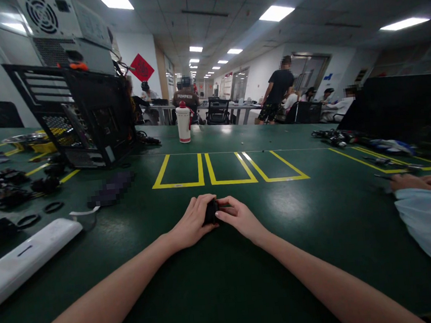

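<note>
A small black block-like part (211,212) is between my two hands, low over the green table (219,278); its exact kind cannot be made out. My left hand (194,220) grips it from the left, fingers over its top and thumb at its lower edge. From the right, the fingertips of my right hand (239,217) pinch its side. Both hands are closed round the part, which they largely cover. Just beyond them, yellow tape outlines (179,185) mark the table.
To the left stand a black computer case (92,112) with a power supply (68,23) on top, black rings (28,220) and a long white device (30,255). A white cup (183,124) is farther back. At right, a co-worker's sleeve (427,227) and hands are near tools and cables (331,136).
</note>
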{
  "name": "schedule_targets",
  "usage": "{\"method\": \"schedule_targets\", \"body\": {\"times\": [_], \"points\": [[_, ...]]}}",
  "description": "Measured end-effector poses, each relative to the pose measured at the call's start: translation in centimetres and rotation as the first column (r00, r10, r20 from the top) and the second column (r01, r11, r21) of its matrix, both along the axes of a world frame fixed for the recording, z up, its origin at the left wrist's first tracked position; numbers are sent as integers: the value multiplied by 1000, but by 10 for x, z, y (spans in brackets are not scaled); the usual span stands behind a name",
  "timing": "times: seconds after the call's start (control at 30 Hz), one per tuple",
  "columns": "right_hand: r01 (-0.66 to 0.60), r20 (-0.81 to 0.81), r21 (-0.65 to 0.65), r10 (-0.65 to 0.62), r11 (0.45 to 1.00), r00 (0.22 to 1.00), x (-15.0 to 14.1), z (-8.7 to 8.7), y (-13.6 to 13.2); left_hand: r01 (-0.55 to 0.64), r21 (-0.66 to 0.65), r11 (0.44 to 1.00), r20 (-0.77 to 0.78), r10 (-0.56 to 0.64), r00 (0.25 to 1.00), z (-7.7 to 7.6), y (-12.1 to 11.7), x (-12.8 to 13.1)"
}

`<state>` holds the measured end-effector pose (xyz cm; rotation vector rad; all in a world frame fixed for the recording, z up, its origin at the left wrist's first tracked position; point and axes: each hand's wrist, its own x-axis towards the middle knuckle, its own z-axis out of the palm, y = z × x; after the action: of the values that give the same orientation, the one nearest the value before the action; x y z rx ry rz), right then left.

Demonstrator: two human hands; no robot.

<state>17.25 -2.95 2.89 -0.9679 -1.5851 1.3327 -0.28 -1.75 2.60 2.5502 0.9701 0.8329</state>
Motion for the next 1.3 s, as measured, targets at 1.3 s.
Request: {"method": "schedule_targets", "body": {"times": [1.3], "points": [[-4,-48,36,6,999,999,-1,-2,-1,-4,1,1000,19,4,1000,-2,0,0]]}}
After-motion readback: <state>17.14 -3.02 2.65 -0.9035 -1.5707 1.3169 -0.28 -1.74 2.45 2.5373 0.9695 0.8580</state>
